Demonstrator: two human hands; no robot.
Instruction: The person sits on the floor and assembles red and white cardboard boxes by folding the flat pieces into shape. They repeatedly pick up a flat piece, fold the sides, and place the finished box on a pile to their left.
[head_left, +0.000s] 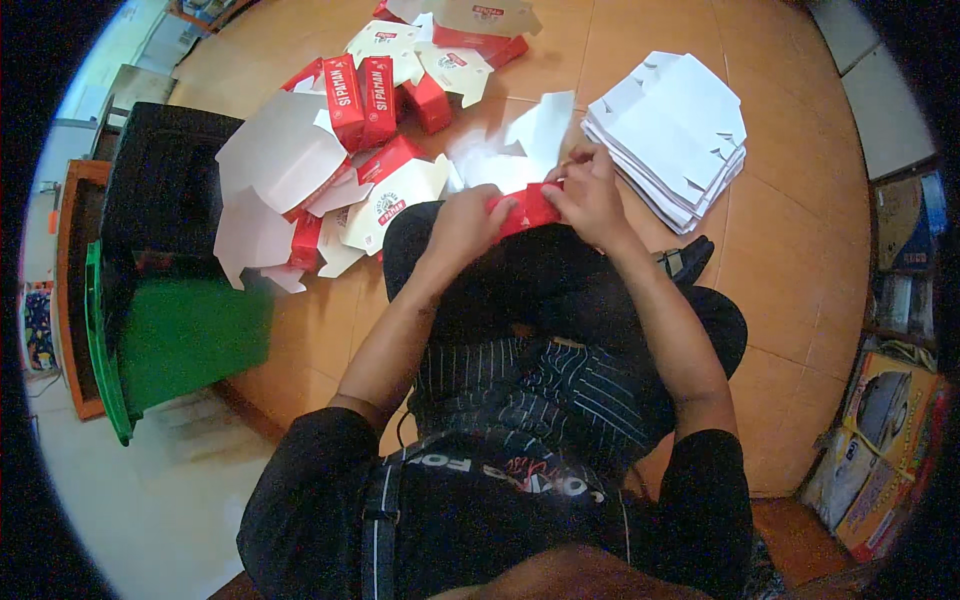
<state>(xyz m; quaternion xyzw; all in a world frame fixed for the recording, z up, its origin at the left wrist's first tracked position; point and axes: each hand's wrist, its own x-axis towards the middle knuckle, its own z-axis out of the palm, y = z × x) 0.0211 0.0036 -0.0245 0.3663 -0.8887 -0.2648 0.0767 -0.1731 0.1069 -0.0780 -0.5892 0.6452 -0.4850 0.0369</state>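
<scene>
A red and white cardboard carton [528,205] is held over my lap, partly folded, its white flaps standing up toward the floor ahead. My left hand [466,222] grips its left end. Gripping its right end is my right hand [588,195], fingers pinching a flap. A stack of flat white carton blanks [672,130] lies on the orange tile floor just right of my hands. A loose heap of folded red and white cartons [370,130] spreads to the left and ahead.
A green crate [175,335] and a black bin [160,180] stand at the left. I sit on the orange tile floor [800,250] in dark clothes. Printed boxes [880,440] are piled at the right edge.
</scene>
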